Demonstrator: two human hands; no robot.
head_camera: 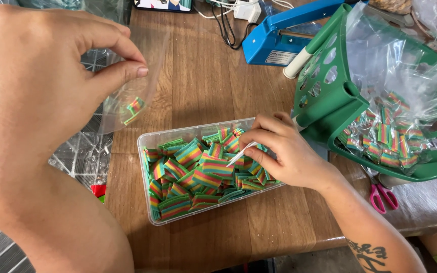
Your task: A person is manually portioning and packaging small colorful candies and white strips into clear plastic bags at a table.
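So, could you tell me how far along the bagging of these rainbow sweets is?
Some is done: filled clear bags of striped pieces lie in the green basket. In hand: the left hand holds open a small clear bag with a piece or two inside, while the right hand works a white pick in the plastic tub. Plenty left: the tub looks nearly full.

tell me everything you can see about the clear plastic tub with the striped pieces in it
The clear plastic tub is a shallow rectangle with rounded corners and thin see-through walls, with no lid on it. It lies flat on the wooden table, set at a slight slant, and is packed with small rainbow-striped squares, some flat, some on edge. The right hand reaches into its right end with a thin white tool. A green basket sits close to the tub's right.
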